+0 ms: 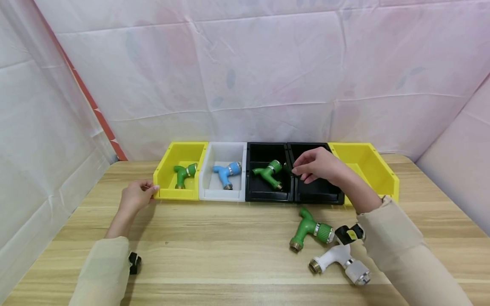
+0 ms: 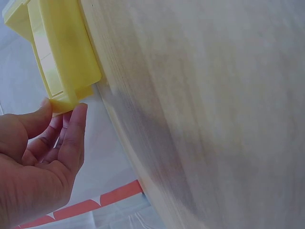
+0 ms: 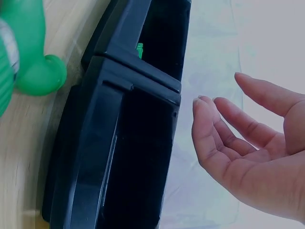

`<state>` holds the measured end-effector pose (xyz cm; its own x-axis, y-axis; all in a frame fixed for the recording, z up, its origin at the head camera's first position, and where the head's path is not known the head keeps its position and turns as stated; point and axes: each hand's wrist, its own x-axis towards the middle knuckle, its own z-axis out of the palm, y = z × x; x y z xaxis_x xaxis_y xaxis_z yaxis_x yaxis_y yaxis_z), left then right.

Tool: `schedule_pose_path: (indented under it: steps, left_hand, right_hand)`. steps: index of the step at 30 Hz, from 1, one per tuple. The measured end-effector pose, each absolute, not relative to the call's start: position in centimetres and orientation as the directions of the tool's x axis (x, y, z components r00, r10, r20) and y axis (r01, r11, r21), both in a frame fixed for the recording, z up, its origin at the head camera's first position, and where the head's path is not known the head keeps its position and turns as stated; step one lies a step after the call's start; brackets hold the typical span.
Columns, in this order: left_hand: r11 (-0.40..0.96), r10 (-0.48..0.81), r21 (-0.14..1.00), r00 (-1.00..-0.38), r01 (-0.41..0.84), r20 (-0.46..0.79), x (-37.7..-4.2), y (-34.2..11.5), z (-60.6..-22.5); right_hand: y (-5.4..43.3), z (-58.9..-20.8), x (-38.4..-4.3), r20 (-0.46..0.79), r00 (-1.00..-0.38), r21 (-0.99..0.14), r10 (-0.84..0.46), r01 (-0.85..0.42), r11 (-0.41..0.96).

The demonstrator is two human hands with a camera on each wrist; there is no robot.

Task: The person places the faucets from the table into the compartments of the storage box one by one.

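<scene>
My left hand (image 1: 135, 196) pinches the front left corner of the left yellow bin (image 1: 177, 194) between thumb and fingers, as the left wrist view also shows. Inside that bin lies a green faucet (image 1: 185, 175). A blue faucet (image 1: 227, 173) rests in the white bin (image 1: 222, 195), and another green faucet (image 1: 271, 173) in the left black bin (image 1: 264, 197). Over the right black bin (image 1: 319, 197) hangs my right hand (image 1: 317, 165), fingers loosely bent. In the right wrist view its thumb stands apart from the fingertips, with nothing between them.
A right yellow bin (image 1: 377, 172) ends the row, partly behind my right forearm. Nearer on the wooden table (image 1: 214, 255) lie a green faucet (image 1: 306, 231) and a white faucet (image 1: 340, 261), close to my right sleeve. A cloth wall (image 1: 268, 76) rises behind the bins.
</scene>
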<state>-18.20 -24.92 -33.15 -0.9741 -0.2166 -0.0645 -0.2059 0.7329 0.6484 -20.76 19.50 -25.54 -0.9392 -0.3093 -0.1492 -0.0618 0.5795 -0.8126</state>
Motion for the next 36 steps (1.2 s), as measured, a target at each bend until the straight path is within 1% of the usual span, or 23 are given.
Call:
schedule_pose_path:
  steps: [7,14,22,30,36]
  left_hand:
    - [0.73,-0.223,0.648,-0.972,-0.219,-0.078,-18.4,-24.9,-33.0]
    - [0.727,-0.221,0.651,-0.972,-0.218,-0.078,-18.2,-24.8,-32.9]
    - [0.731,-0.22,0.647,-0.973,-0.214,-0.073,-18.2,-24.9,-33.0]
    - [0.732,-0.219,0.648,-0.973,-0.21,-0.068,-18.3,-24.9,-33.0]
    - [0.735,-0.217,0.645,-0.974,-0.209,-0.068,-18.2,-25.0,-33.0]
  right_hand:
    - [20.9,-25.6,-19.9,-0.163,-0.929,-0.782,-0.334,-0.085,0.618]
    - [22.2,-25.9,-19.1,-0.178,-0.928,-0.76,-0.328,-0.082,0.645]
    - [23.8,-26.4,-18.0,-0.201,-0.918,-0.755,-0.342,-0.077,0.651]
    - [25.6,-26.9,-16.6,-0.2,-0.904,-0.743,-0.377,-0.111,0.66]
    - [27.2,-27.8,-15.4,-0.212,-0.886,-0.767,-0.412,-0.111,0.632]
